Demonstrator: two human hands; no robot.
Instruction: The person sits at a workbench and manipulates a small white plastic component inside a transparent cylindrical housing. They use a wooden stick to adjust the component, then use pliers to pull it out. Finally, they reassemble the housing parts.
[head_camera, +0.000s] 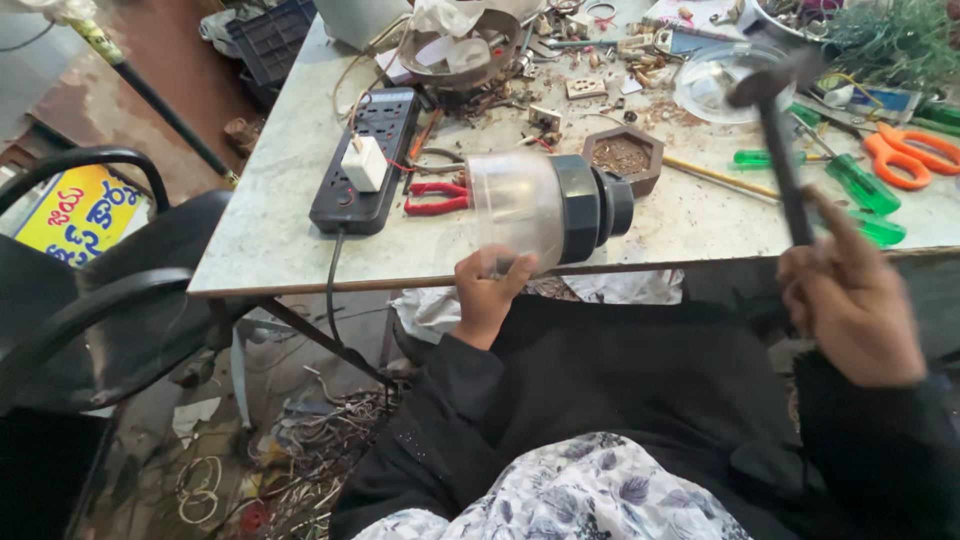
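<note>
- Your left hand (487, 297) grips the clear jar (545, 208) — it lies sideways at the surface (270, 230) edge.
- Your right hand (850, 300) is closed around a hammer (780, 160) — head raised.

We held the clear mixer jar (545, 207) on its side in our left hand (487, 296), black base pointing right, at the marble table's (270, 230) near edge. Our right hand (850, 300) gripped a hammer (780, 150) raised, head blurred. Behind sat a black power strip (365, 165), red pliers (437, 197), orange scissors (905, 155).
</note>
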